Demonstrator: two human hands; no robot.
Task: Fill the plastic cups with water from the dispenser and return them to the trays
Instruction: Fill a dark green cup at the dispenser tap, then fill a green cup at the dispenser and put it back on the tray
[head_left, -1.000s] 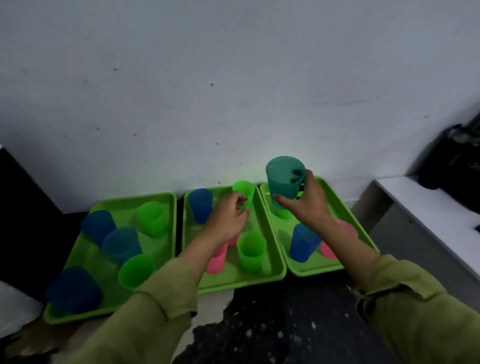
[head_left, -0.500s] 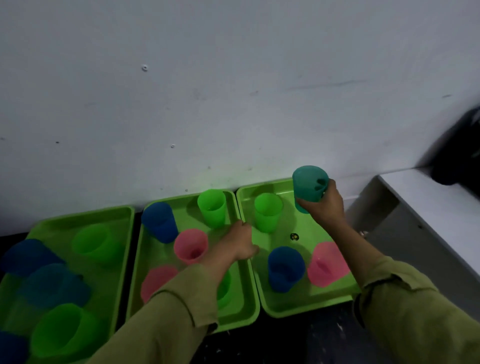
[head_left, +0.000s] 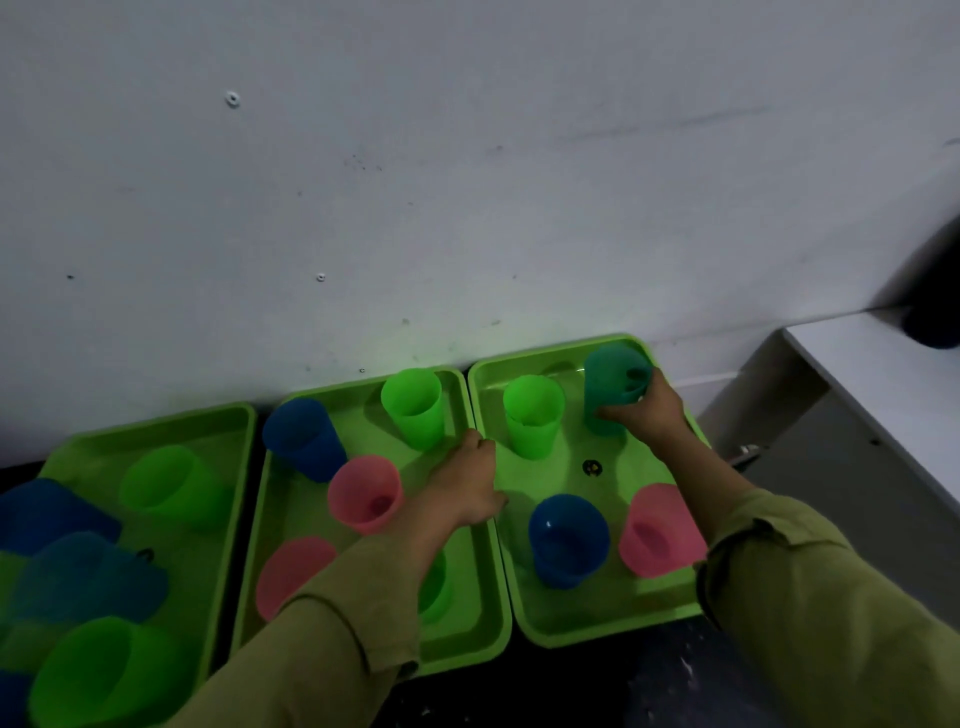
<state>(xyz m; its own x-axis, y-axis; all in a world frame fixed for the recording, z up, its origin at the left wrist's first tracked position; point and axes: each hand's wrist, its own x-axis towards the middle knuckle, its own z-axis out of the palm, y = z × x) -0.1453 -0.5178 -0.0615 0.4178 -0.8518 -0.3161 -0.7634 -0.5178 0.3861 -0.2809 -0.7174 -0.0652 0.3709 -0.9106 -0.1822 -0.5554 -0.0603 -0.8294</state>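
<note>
Three green trays lie side by side against the wall. My right hand (head_left: 641, 413) grips a teal cup (head_left: 608, 384) at the back right corner of the right tray (head_left: 571, 631). That tray also holds a green cup (head_left: 532, 415), a blue cup (head_left: 569, 540) and a pink cup (head_left: 657, 530). My left hand (head_left: 467, 480) rests with curled fingers on the rim between the middle tray (head_left: 467, 657) and the right tray, holding nothing. The middle tray holds a blue cup (head_left: 304, 439), a green cup (head_left: 413, 408) and two pink cups (head_left: 366, 493).
The left tray (head_left: 228, 421) carries several green, blue and teal cups. A white wall rises right behind the trays. A white shelf (head_left: 878, 364) stands at the right with a dark object (head_left: 935, 312) on it. A small dark mark (head_left: 592, 466) sits on the right tray's floor.
My right hand has lowered the teal cup from above the tray down into the right tray's back corner. My left hand has drawn back from the green cup to the tray rim.
</note>
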